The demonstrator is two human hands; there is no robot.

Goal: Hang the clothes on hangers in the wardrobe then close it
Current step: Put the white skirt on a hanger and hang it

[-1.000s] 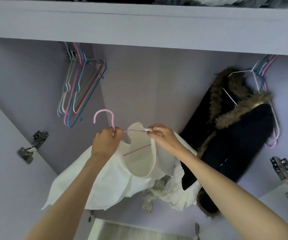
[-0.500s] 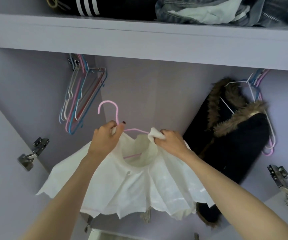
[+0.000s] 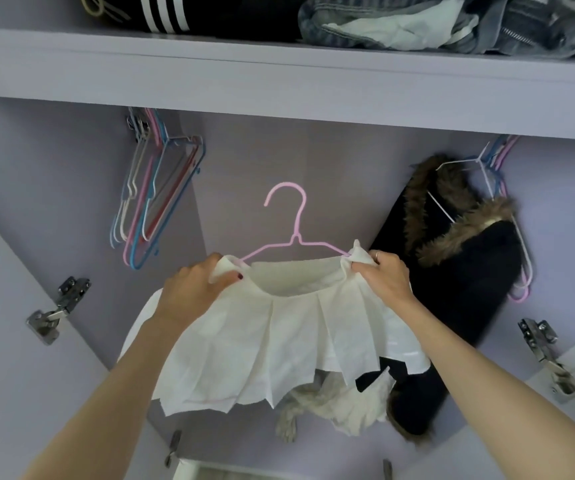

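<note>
The pink hanger (image 3: pixel 293 237) lies level between both hands, left hand (image 3: pixel 192 289) and right hand (image 3: pixel 386 278) each pinching the white skirt (image 3: pixel 272 341) waistband at its ends, hook pointing up toward the shelf (image 3: pixel 279 81) edge above

The pleated skirt (image 3: pixel 272 344) is thin white cloth, matt and creased. Its pink hanger (image 3: pixel 294 233) looks like smooth coated wire. The wardrobe (image 3: pixel 279 77) panels are matt lilac board, their hinges (image 3: pixel 58 310) bright shiny metal. The black coat (image 3: pixel 466 299) is dull dark cloth edged in shaggy brown fur. On the shelf lies rough blue denim (image 3: pixel 452 26).
</note>
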